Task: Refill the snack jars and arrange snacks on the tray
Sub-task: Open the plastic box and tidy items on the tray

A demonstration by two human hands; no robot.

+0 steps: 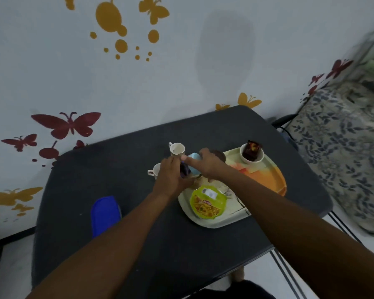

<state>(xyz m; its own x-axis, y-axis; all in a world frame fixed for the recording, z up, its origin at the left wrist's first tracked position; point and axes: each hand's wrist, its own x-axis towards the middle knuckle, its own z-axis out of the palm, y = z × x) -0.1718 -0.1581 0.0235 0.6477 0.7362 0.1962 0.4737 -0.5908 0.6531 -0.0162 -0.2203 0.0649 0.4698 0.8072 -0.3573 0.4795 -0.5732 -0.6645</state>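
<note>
Both hands work on a small packet above the far-left corner of the tray.

The left hand (173,175) and right hand (207,162) pinch a purple and light-blue packet (189,167). On the tray (276,180) a green namkeen pack (207,201) and a filled white bowl (252,155) already lie; two cups (177,149) beside it look empty, so refilling seems half done.

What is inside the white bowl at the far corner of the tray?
A dark brown snack packet stands in the white bowl, its top poking above the rim. Anything beneath the packet is covered. The bowl sits on the tray.
</note>
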